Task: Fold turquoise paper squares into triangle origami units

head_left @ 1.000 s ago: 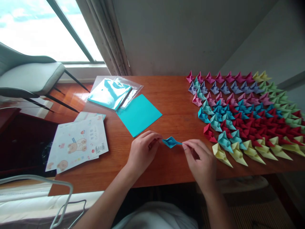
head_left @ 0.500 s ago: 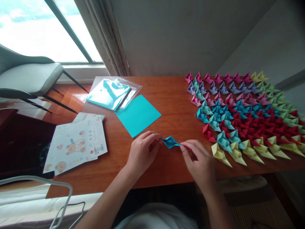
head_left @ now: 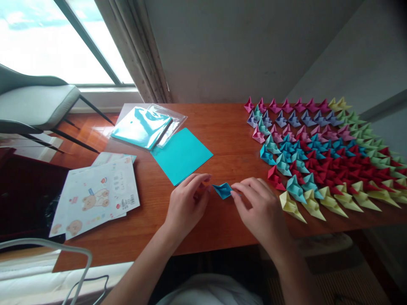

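A small blue folded paper boat [head_left: 223, 190] is between my hands, above the wooden table near its front edge. My right hand [head_left: 259, 207] pinches its right end between thumb and fingertips. Just off its pointed left tip is my left hand [head_left: 188, 202], fingers curled and a little apart, with nothing seen in them. Beyond my left hand lies a stack of turquoise paper sheets [head_left: 182, 154]. Rows of folded paper boats in several colours stand to the right, the nearest being a yellow paper boat [head_left: 291, 206] and a red paper boat [head_left: 275, 178].
Clear packets of turquoise paper [head_left: 142, 127] lie at the back left of the table [head_left: 229, 131]. White bear-printed packages [head_left: 98, 195] overlap the left edge. A grey chair [head_left: 47, 101] stands by the window, and a white metal tube [head_left: 87, 258] curves at the lower left.
My left hand has let go of the paper boat's left tip. My right hand has shifted left with the boat, which is now turned differently. The view has moved slightly.
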A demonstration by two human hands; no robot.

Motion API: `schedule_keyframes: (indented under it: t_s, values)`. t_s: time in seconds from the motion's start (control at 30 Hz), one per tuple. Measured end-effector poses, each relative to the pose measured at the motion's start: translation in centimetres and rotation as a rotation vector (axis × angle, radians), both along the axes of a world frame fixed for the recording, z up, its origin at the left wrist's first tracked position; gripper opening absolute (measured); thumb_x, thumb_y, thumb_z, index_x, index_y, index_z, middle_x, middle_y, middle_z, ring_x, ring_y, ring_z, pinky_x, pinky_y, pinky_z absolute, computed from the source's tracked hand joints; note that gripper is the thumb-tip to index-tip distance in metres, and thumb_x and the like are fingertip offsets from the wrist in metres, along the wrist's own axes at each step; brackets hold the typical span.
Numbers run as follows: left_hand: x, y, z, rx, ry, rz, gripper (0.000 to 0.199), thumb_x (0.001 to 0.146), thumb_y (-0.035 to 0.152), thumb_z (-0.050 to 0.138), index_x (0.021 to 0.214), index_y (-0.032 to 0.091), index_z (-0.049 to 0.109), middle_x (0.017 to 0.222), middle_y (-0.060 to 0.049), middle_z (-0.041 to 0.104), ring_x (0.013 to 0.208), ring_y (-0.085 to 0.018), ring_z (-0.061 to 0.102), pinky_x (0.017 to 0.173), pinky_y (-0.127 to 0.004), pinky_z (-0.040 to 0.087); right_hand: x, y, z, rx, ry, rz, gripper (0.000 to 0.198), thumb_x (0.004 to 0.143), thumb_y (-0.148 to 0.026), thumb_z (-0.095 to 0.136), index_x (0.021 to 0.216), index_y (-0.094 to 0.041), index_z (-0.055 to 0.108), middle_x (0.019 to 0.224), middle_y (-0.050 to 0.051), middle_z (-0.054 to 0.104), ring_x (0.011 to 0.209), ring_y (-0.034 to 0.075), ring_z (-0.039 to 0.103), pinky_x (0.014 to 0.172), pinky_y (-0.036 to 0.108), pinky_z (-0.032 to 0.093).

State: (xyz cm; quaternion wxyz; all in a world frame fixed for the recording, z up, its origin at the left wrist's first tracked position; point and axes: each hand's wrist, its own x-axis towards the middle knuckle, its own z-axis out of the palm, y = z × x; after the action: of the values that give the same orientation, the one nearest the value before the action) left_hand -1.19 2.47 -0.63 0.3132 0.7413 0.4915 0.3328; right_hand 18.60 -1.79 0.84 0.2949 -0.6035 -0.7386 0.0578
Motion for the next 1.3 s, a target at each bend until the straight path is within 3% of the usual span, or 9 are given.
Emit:
schedule_keyframes:
  t_s: [0.2,0.37,0.67,0.83,0.97,1.07,1.2,1.3]
  values:
    - [-0.2,0.0,0.1,0.011,-0.016,0.022,0.021,0.095,0.02,0.056,0.114,0.021,0.066,0.108,-0.005,0.07,0.079,-0.013,0.067,0.065,-0.021,0.054,-1.3,1.5,2.0,-0.169,-0.296,0.028,0.003,0.093,-0.023,0.064,0.093,-0.022,0.067,0.09,0.006,0.065,0.091,0.025,0.058,0.069,0.038,0.044]
    - [-0.3,0.1,0.2,0.01,0.018,0.017,0.02,0.096,0.021,0.056,0.113,0.021,0.066,0.109,-0.004,0.07,0.079,-0.012,0.067,0.064,-0.02,0.054,-1.7,2.0,2.8,-0.268,-0.361,0.019,0.016,0.097,-0.02,0.056,0.084,-0.022,0.064,0.088,0.004,0.063,0.09,0.023,0.057,0.068,0.036,0.041]
    - [-0.4,0.1,0.1,0.018,0.07,0.02,0.02,0.097,0.024,0.056,0.113,0.021,0.066,0.108,-0.004,0.071,0.08,-0.013,0.068,0.064,-0.021,0.054,-1.8,2.0,2.4,-0.305,-0.284,0.056,0.018,0.096,-0.016,0.054,0.081,-0.022,0.062,0.087,0.004,0.064,0.091,0.021,0.058,0.068,0.034,0.04]
    - [-0.5,0.2,-0.1,0.049,0.125,-0.007,0.02,0.097,0.025,0.054,0.114,0.022,0.065,0.107,-0.003,0.071,0.081,-0.014,0.07,0.067,-0.023,0.055,-0.4,1.6,3.1,-0.214,-0.134,0.035,0.018,0.093,-0.014,0.057,0.077,-0.021,0.062,0.08,0.002,0.064,0.083,0.02,0.059,0.071,0.033,0.043]
    - [-0.6,0.3,-0.3,0.108,0.223,-0.066,0.02,0.097,0.026,0.055,0.114,0.022,0.064,0.105,-0.004,0.072,0.091,-0.018,0.071,0.075,-0.028,0.056,5.6,1.9,5.3,-0.076,0.011,-0.05,0.014,0.091,-0.014,0.06,0.079,-0.021,0.066,0.081,0.002,0.067,0.078,0.017,0.061,0.073,0.029,0.047]
    - [-0.6,0.4,-0.5,0.149,0.264,-0.079,0.02,0.098,0.026,0.054,0.114,0.022,0.064,0.108,-0.004,0.071,0.095,-0.02,0.071,0.08,-0.03,0.056,13.3,3.2,6.6,0.001,-0.073,-0.32,0.008,0.087,-0.02,0.066,0.08,-0.021,0.071,0.083,0.003,0.071,0.072,0.015,0.063,0.068,0.027,0.046]
    - [-0.6,0.4,-0.6,0.177,0.287,-0.09,0.021,0.098,0.026,0.053,0.115,0.022,0.064,0.112,-0.005,0.07,0.094,-0.02,0.07,0.079,-0.031,0.056,24.1,6.4,6.5,-0.117,-0.088,-0.709,0.022,0.086,-0.036,0.069,0.096,-0.018,0.077,0.09,0.009,0.076,0.08,0.016,0.066,0.073,0.028,0.043]
    - [-0.6,0.5,-0.6,0.18,0.292,-0.092,0.021,0.098,0.026,0.053,0.114,0.022,0.065,0.111,-0.005,0.07,0.093,-0.02,0.07,0.078,-0.03,0.056,29.7,8.7,5.5,-0.21,-0.028,-0.775,0.033,0.089,-0.041,0.065,0.101,-0.013,0.077,0.096,0.013,0.076,0.082,0.017,0.065,0.072,0.029,0.043]
